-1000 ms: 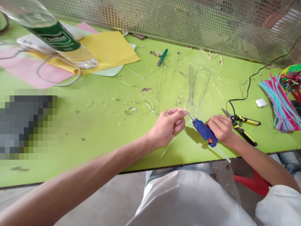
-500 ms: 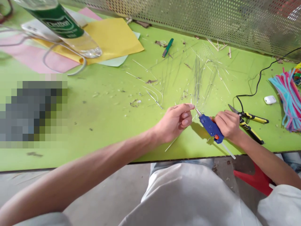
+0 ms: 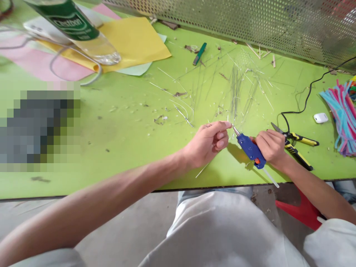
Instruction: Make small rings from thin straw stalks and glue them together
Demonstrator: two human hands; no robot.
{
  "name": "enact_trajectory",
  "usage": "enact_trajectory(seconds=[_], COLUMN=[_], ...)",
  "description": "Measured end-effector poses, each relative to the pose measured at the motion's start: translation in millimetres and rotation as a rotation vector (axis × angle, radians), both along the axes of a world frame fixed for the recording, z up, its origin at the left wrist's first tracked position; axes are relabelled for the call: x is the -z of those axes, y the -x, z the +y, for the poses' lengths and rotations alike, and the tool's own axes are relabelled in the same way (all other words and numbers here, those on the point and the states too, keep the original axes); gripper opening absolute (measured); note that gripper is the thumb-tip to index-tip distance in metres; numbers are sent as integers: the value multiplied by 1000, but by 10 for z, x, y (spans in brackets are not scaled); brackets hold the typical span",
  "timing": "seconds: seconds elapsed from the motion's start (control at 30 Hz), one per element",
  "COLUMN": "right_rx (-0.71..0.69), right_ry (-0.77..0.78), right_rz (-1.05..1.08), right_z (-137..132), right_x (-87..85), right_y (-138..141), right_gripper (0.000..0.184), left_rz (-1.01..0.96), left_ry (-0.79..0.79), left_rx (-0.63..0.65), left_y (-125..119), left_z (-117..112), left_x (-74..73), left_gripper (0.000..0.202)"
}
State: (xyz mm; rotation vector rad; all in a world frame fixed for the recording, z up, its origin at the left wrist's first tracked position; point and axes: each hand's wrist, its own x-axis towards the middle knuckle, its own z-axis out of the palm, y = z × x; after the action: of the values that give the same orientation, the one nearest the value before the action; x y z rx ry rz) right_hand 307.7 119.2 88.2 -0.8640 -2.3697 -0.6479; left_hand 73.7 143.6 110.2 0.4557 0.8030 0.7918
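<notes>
A perforated metal screen [image 3: 250,26] runs along the back of a green counter [image 3: 111,148], and thin strands of dried glue [image 3: 237,91] lie scattered across its middle. Sheets of yellow paper [image 3: 133,42] and pink paper [image 3: 47,65] overlap at the far left, under a tilted glass bottle [image 3: 72,26] with a green label.

The right hand [image 3: 271,146] is wrapped firmly around the handle of a blue glue gun [image 3: 250,149], held just above the counter near its front edge. The gun's metal nozzle [image 3: 235,130] points up and to the left, toward the left hand [image 3: 207,142]. A pale glue stick [image 3: 271,178] sticks out of the gun's back end.

The left hand is almost closed, its thumb and forefinger pinched together just beside the nozzle, not touching it. Anything held between them is too thin to make out.

Just past the right hand lie yellow-handled snips [image 3: 299,146], with a black cord [image 3: 311,92] running behind them. Further right are a white earbud case [image 3: 320,118] and a bundle of pipe cleaners [image 3: 343,118].
</notes>
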Motion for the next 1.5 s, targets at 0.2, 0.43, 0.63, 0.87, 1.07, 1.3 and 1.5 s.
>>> enact_trajectory(seconds=[0.2,0.43,0.63,0.87,1.07,1.3,1.5], right_rx=[-1,22,-15,-29,-63,-27,-53], right_ry=[5,15,40,85,62,122,135], right_rz=[11,-4,36,56,71,30,64], right_z=[6,5,-2,-15,-12,-11,-2], right_x=[10,22,14,19,44,43,39], right_y=[-5,-25,-37,-55,-69,-93,-88], right_gripper=[44,46,43,39,39,38,36], left_rz=[18,50,57,52,51,57,48], left_ry=[-19,-97,-117,-96,-84,-95,-99], left_rx=[26,52,35,14,-3,8,3], left_y=[15,17,11,1,-4,17,5], left_z=[1,0,-8,1,1,1,-3], left_x=[5,30,15,-12,-19,-13,-14], left_gripper=[39,43,43,40,38,39,37])
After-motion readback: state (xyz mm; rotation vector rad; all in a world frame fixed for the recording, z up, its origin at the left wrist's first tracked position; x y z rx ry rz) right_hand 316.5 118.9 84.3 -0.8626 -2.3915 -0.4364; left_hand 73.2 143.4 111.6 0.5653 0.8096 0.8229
